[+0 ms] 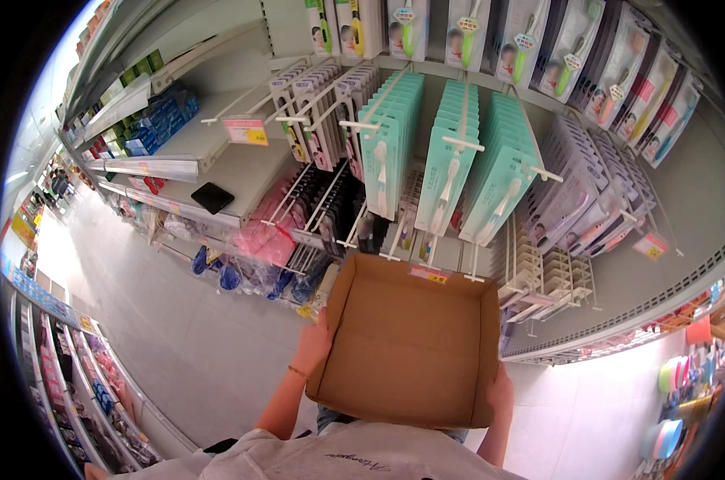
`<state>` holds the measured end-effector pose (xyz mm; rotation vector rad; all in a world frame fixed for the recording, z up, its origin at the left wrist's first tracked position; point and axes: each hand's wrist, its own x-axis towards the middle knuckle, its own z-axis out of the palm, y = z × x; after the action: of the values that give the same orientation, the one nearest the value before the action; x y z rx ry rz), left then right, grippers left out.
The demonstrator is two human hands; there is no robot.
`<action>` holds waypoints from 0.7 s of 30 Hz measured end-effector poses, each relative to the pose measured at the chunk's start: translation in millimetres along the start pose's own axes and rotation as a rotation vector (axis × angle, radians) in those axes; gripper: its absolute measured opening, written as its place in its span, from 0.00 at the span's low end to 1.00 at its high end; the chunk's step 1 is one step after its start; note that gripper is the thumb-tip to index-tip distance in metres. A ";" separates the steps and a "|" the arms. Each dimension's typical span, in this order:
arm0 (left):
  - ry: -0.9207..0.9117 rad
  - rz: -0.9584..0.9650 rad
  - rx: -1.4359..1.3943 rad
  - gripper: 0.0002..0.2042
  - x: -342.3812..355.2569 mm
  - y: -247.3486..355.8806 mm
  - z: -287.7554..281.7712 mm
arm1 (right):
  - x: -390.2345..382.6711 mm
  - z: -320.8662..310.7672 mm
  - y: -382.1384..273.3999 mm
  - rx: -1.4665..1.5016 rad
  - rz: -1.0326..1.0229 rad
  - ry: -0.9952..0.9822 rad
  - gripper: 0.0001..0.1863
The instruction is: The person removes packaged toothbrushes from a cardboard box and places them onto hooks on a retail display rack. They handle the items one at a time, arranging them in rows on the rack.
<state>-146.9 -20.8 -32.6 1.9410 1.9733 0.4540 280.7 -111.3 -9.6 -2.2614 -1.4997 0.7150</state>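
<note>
I hold a shallow open-topped cardboard box [410, 344] in front of my body, its bare brown inside facing up. My left hand [315, 344] is closed on its left side and my right hand [501, 392] on its right side; the fingers are partly hidden by the walls. The far edge of the box is just below a rack of packaged toothbrushes. Three rows of mint-green toothbrush packs [445, 168] hang on hooks above it. Purple-and-clear packs [580, 188] hang to the right, and pink-and-white ones [318, 100] to the left.
A black phone [212, 198] lies on a shelf at the left. White hook ends [465, 144] stick out toward me. Plastic-wrapped goods [250, 256] fill the lower shelf. Another shelf unit [98, 376] lines the aisle's left side. Coloured tubs [670, 374] stand at the right; people [60, 184] are far off.
</note>
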 end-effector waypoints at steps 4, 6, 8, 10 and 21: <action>-0.018 -0.036 0.047 0.28 -6.1 2.8 8.7 | 8.0 -1.9 -0.1 0.057 0.014 -0.017 0.24; -0.023 -0.040 0.045 0.28 -6.3 18.9 2.5 | 13.1 8.8 16.1 -0.020 0.079 -0.039 0.24; -0.034 -0.077 0.114 0.28 -9.6 19.9 -0.5 | 14.0 8.1 24.5 -0.043 0.060 -0.045 0.23; -0.045 -0.107 0.169 0.28 -19.0 24.6 -5.3 | 10.1 8.5 26.6 0.005 -0.041 -0.038 0.24; 0.062 -0.031 0.067 0.24 -8.9 21.6 -11.3 | -17.4 16.0 11.1 0.217 -0.097 0.075 0.21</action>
<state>-132.6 -29.2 -12.7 1.9563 2.0794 0.4502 274.3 -131.6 -24.7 -2.0190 -1.4127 0.7182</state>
